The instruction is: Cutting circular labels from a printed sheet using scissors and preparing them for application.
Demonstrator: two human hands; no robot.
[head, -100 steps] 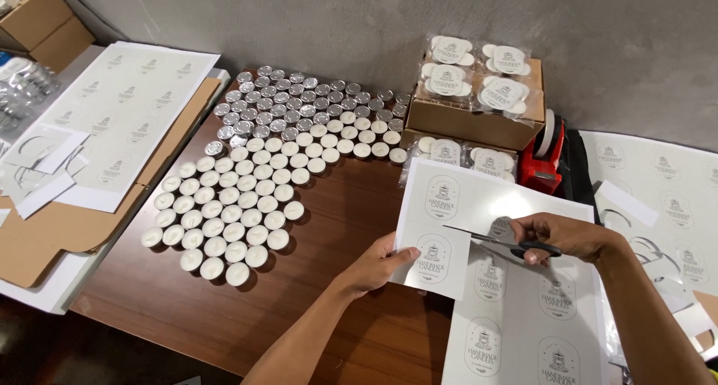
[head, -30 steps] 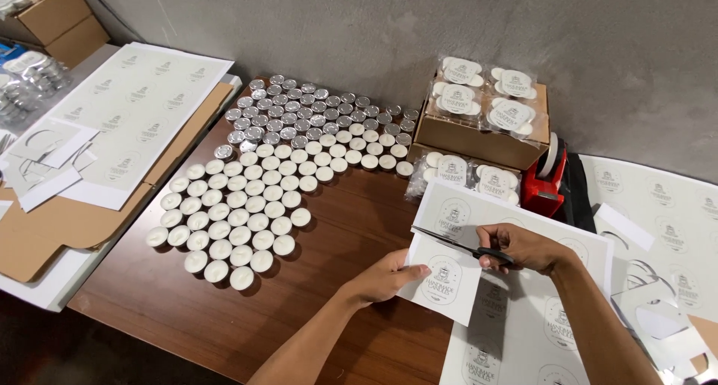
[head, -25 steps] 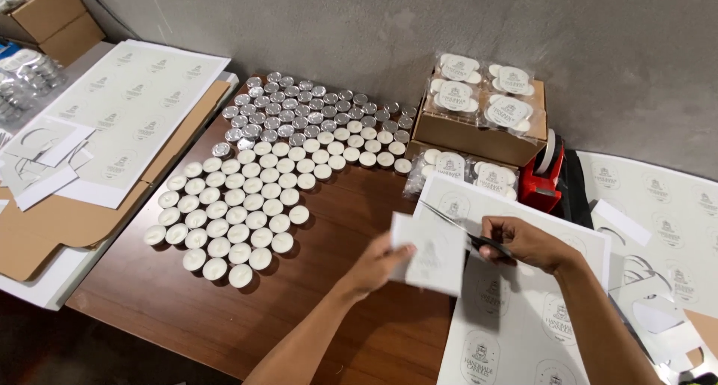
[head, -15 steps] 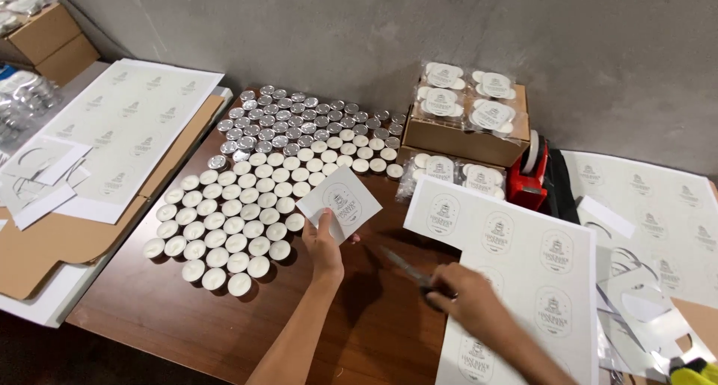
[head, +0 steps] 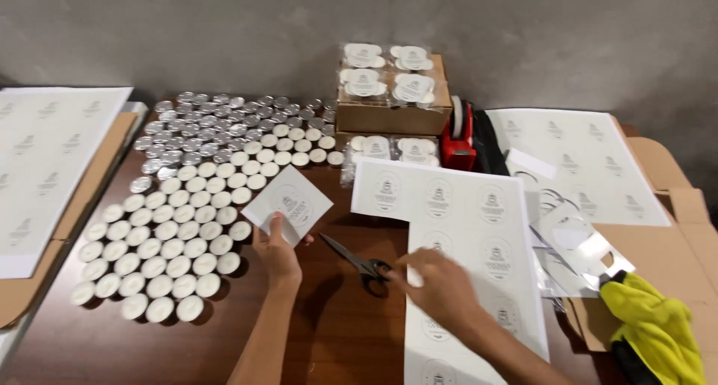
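A small square cut-out of white paper with a round printed label (head: pixel 288 204) is pinched at its lower edge by the left hand (head: pixel 275 252), thumb and fingers closed on it, and held up over the middle of the dark brown wooden table (head: pixel 329 332), just right of the candles. Just to its right, black-handled scissors (head: pixel 357 259) lie on the table with their blades slightly apart and pointing toward the cut-out. The right hand (head: pixel 441 284) is blurred beside the scissor handles, its fingers loosely spread and resting on the large white sheet of round printed labels (head: pixel 479 228); whether a fingertip touches the handles cannot be told. That sheet runs toward the near edge, one corner already cut away. On the left half of the table stand close rows of small round white tealight candles in silver cups (head: pixel 168 235). At the far edge sits a brown cardboard box topped with clear packs of candles (head: pixel 389 93), and a red tape dispenser (head: pixel 458 134) stands beside it. A yellow cloth (head: pixel 658 329) lies at the near right corner.
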